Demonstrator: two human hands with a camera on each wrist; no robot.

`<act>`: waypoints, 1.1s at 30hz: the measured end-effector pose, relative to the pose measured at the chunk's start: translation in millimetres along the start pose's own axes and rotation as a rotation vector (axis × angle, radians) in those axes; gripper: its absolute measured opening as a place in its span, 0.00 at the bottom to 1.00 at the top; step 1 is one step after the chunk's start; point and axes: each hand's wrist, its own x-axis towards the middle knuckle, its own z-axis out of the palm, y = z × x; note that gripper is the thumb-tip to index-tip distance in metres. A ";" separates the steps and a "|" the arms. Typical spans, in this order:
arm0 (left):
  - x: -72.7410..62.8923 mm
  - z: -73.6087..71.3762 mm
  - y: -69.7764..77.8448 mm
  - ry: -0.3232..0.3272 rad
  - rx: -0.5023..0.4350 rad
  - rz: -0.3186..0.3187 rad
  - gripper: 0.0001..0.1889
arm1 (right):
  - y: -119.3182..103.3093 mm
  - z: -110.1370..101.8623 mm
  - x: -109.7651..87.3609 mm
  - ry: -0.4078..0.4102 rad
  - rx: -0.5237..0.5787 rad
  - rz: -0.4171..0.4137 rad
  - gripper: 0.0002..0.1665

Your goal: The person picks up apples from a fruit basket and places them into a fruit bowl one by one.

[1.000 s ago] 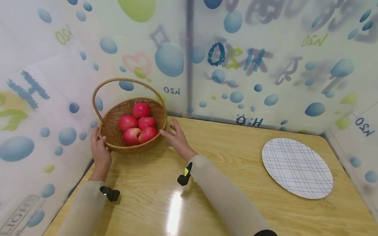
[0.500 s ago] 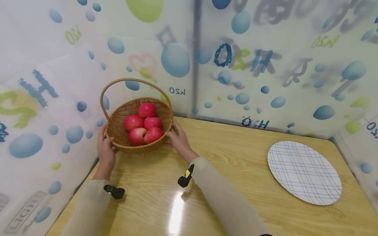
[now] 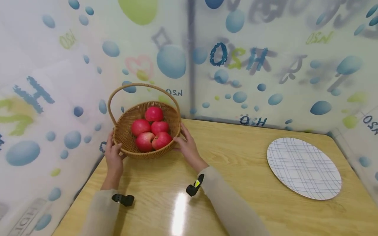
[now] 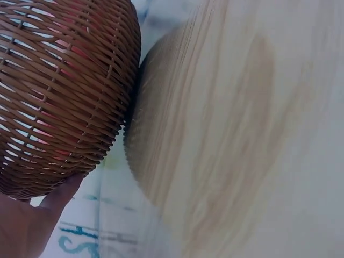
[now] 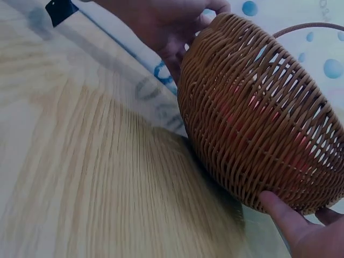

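A brown wicker basket (image 3: pixel 123 139) with an arched handle (image 3: pixel 144 85) holds several red apples (image 3: pixel 154 114). My left hand (image 3: pixel 113 160) grips its left side, thumb at the rim. On the opposite side, my right hand (image 3: pixel 190 150) holds the basket, with the thumb near the rim. The left wrist view shows part of the left hand (image 4: pixel 27 226) against the woven wall (image 4: pixel 64 97). In the right wrist view both hands flank the tilted basket (image 5: pixel 252 118), and red shows through the weave. Whether the base touches the table cannot be told.
A round white plate (image 3: pixel 304 167) with blue crossed lines lies at the right of the wooden table (image 3: pixel 230 157). Patterned wall sheets (image 3: pixel 206 82) stand close behind the basket and along the left side.
My right hand has closed in on the basket's right side and taken hold. The basket has since shifted a little to the right, with both hands moving along.
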 end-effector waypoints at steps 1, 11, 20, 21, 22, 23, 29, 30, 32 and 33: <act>-2.2 2.4 0.1 -0.012 -0.009 0.004 0.34 | -1.1 -3.7 -2.2 -0.004 -0.003 -0.005 0.44; -22.2 36.3 1.9 -0.053 -0.069 0.007 0.36 | -5.9 -37.8 -23.7 0.028 -0.034 -0.034 0.42; -38.8 65.5 -5.8 -0.130 -0.051 0.048 0.36 | -11.5 -72.5 -48.0 0.083 -0.055 -0.053 0.39; -40.7 69.1 -6.8 -0.137 -0.048 0.052 0.36 | -12.5 -76.2 -50.7 0.092 -0.059 -0.055 0.39; -42.4 72.5 -8.3 -0.143 -0.046 0.056 0.36 | -13.9 -79.3 -53.4 0.105 -0.065 -0.052 0.39; -44.3 75.9 -9.7 -0.148 -0.047 0.056 0.36 | -15.0 -82.4 -55.7 0.115 -0.069 -0.052 0.39; -56.2 94.0 -16.2 -0.171 -0.034 0.061 0.36 | -18.3 -98.1 -68.0 0.168 -0.086 -0.043 0.39; -57.9 96.5 -17.4 -0.175 -0.029 0.064 0.36 | -18.6 -100.7 -69.9 0.174 -0.089 -0.040 0.39; -61.4 101.8 -19.5 -0.181 -0.034 0.068 0.36 | -19.1 -107.2 -73.1 0.179 -0.096 -0.040 0.39; -63.1 104.4 -20.6 -0.184 -0.037 0.069 0.36 | -19.5 -110.7 -74.6 0.182 -0.100 -0.037 0.39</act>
